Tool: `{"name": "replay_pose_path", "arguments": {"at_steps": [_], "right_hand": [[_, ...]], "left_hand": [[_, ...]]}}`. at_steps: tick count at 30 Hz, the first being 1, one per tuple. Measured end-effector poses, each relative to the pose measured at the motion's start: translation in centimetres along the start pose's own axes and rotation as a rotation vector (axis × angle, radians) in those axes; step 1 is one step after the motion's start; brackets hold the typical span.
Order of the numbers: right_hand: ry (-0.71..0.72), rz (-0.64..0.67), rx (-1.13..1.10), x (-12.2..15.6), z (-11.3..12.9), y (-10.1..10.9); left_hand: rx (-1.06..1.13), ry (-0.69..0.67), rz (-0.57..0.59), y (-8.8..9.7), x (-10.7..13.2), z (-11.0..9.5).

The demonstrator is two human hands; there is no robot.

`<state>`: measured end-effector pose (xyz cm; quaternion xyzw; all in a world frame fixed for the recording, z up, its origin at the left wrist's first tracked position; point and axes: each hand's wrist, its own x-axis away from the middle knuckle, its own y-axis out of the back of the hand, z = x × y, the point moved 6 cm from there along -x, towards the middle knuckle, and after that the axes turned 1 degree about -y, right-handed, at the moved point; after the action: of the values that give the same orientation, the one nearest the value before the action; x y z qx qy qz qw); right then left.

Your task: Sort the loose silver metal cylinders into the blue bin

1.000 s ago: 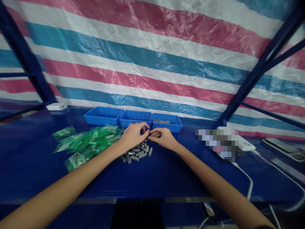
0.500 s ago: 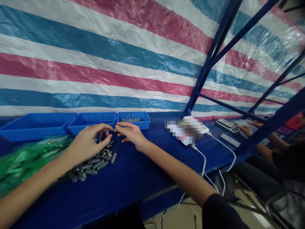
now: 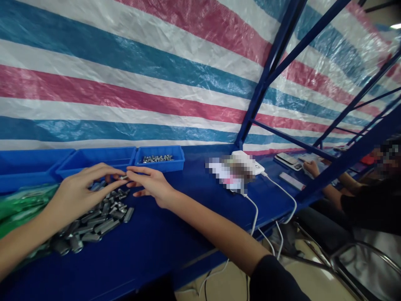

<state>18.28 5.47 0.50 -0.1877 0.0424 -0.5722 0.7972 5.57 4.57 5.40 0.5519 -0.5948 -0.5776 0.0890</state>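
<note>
Above the metal pile, my left hand [image 3: 83,190] has its thumb and fingers closed on one end of a small shiny metal piece [image 3: 124,177]. My right hand [image 3: 152,186] pinches the same piece from the other side, so the fingertips of both hands meet there. The piece is too small to name more exactly. Below and partly behind my left hand lies a heap of grey metal cylinders [image 3: 108,225] and smaller metal parts. Beyond my right hand stands a blue bin [image 3: 177,163] with many small shiny metal pieces [image 3: 158,158] in it.
Two more blue bins [image 3: 28,163] stand left of it. Green plastic bags [image 3: 28,205] lie at left. A white device [image 3: 250,164] with white cables [image 3: 252,205] is on the blue table [image 3: 175,234]. At right, beyond a blue frame post [image 3: 263,83], a co-worker's hands [image 3: 311,168] work near a scale [image 3: 288,161].
My left hand has closed its thumb and fingers onto the small piece at my right fingertips. The whole view has shifted, so bins and pile appear further left.
</note>
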Motion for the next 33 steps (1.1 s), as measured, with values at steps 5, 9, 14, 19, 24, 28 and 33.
{"name": "replay_pose_path", "arguments": {"at_steps": [5, 9, 14, 19, 24, 28, 33], "right_hand": [[-0.012, 0.019, -0.023, 0.1, -0.1, -0.3], [-0.005, 0.015, 0.009, 0.3, 0.4, -0.4], [-0.003, 0.041, 0.023, 0.6, 0.9, -0.4], [0.006, 0.011, 0.014, 0.6, 0.9, -0.1], [-0.031, 0.020, -0.012, 0.6, 0.6, -0.3], [-0.062, 0.072, -0.048, 0.6, 0.2, -0.7], [-0.041, 0.093, -0.081, 0.7, 0.5, -1.1]], "left_hand": [[0.000, 0.000, -0.010, 0.3, 0.1, -0.3], [-0.002, -0.013, -0.058, 0.6, 0.1, -0.2], [-0.021, -0.035, -0.099, 0.8, 0.3, 0.1], [-0.001, -0.042, -0.106, 0.6, 0.6, 0.6], [0.026, -0.044, -0.094, 0.7, 0.4, 0.4], [0.041, -0.040, -0.078, 0.8, 0.2, 0.0], [0.039, -0.033, -0.087, 0.8, 0.2, 0.0]]}}
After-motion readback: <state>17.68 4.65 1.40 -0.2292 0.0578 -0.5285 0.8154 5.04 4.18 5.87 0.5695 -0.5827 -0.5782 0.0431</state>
